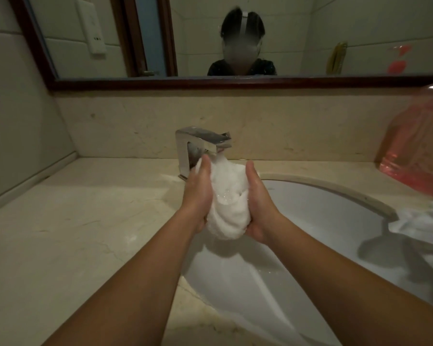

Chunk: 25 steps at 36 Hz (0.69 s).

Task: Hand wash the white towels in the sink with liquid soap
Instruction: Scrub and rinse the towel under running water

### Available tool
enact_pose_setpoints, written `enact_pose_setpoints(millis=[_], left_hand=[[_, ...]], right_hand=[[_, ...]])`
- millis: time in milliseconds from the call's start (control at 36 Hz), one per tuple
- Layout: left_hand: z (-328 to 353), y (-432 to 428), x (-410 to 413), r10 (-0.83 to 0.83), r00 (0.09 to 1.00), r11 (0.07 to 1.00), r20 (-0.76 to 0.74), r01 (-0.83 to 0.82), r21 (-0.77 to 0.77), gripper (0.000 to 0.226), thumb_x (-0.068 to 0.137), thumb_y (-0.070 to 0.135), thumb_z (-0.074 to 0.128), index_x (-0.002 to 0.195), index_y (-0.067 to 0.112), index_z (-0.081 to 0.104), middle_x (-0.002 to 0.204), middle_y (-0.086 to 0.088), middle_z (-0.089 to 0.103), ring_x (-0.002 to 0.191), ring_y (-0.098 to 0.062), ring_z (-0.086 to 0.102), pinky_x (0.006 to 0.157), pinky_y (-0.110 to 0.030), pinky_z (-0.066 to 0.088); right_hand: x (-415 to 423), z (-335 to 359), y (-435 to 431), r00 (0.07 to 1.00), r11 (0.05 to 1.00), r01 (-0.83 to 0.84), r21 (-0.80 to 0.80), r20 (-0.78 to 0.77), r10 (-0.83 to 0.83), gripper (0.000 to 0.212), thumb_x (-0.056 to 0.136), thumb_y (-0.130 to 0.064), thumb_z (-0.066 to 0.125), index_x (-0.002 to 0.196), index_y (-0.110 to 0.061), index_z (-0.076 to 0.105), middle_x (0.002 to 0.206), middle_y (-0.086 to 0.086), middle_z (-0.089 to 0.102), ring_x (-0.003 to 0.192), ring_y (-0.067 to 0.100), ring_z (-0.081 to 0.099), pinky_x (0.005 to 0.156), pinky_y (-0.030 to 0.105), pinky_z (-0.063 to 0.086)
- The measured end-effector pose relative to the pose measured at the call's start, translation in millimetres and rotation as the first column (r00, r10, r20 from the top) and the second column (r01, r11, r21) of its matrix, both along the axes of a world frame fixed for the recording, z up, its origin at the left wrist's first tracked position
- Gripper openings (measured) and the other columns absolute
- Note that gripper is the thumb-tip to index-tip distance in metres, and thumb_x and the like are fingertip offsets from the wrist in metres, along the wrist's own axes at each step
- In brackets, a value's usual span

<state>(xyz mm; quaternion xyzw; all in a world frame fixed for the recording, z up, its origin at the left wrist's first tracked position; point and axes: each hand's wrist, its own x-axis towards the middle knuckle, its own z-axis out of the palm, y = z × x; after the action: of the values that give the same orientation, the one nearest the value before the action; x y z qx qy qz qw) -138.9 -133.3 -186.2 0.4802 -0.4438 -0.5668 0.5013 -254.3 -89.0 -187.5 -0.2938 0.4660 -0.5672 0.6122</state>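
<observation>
Both hands hold a bunched white towel (225,208) over the sink (323,208), just under the tap (203,143): left grip (198,196) and right grip (258,203) pressed round its sides. Another towel (423,223) lies on the table (73,233).

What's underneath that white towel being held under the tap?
Below the towel lies the white sink basin. The left hand and right hand grip the towel's sides. The basin directly beneath, and any drain, is hidden by them.

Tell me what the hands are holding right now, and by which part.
One bunched white towel, held under the faucet: the left hand grips its left side, the right hand its right side.
</observation>
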Motion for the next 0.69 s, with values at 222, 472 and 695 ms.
enact_pose_setpoints(millis=[222,472,695], left_hand=[[11.7,20.2,-14.7,-0.043,0.998,0.999,0.046,0.044,-0.021,0.054,0.098,0.072,0.055,0.133,0.034,0.065,0.117,0.003,0.078,0.104,-0.017,0.076,0.084,-0.035,0.063],[11.6,31.8,-27.9,0.052,0.990,0.999,0.134,-0.050,-0.015,0.067,0.087,0.079,0.065,0.127,0.026,0.068,0.111,-0.002,0.078,0.099,-0.021,0.076,0.096,-0.044,0.061],[22.5,42.2,-26.7,0.170,0.943,0.982,0.287,-0.137,-0.129,0.054,0.104,0.069,0.043,0.142,0.034,0.059,0.130,0.005,0.064,0.123,-0.021,0.060,0.097,-0.031,0.043]], right_hand=[[-1.0,10.7,2.2,0.924,0.952,0.254,-0.171,-0.247,-0.291,0.043,0.106,-0.058,0.055,0.114,-0.020,0.074,0.105,0.002,0.081,0.102,0.022,0.078,0.097,0.047,0.062],[-2.8,12.4,3.1,0.861,0.942,0.319,-0.103,-0.383,-0.334,0.059,0.097,-0.076,0.052,0.109,-0.023,0.075,0.097,0.001,0.080,0.093,0.025,0.077,0.092,0.047,0.063],[-3.9,16.6,2.2,0.813,0.904,0.408,-0.125,-0.401,-0.422,0.039,0.099,-0.058,0.065,0.084,-0.022,0.072,0.090,0.005,0.076,0.096,0.030,0.073,0.094,0.047,0.059]])
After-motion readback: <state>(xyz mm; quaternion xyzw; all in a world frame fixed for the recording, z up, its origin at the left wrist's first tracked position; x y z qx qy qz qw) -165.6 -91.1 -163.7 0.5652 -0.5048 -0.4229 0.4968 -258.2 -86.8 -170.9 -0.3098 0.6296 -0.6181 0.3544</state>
